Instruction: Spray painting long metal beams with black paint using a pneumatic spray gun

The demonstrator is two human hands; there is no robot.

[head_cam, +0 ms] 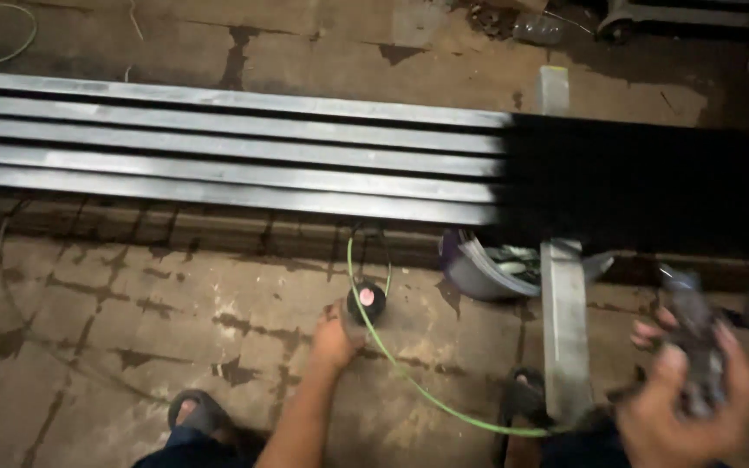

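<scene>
My left hand (335, 336) reaches down to the stained floor and grips a small black round object (367, 302) with a reddish top, attached to a green cable (409, 381). The cable curves from that object back toward my right side. My right hand (688, 392), blurred at the lower right, is closed around a dark grey tool (695, 338) whose shape I cannot make out. Several long metal bars (218, 152) lie side by side across the floor; their left part is bare grey metal, their right part (643, 182) is black.
A grey metal support bar (563, 325) runs under the long bars toward me. A purple bowl-like container (478, 270) sits beside it. My sandalled feet (194, 414) stand on the wet, cracked concrete. A clear bottle (537, 29) and debris lie at the far edge.
</scene>
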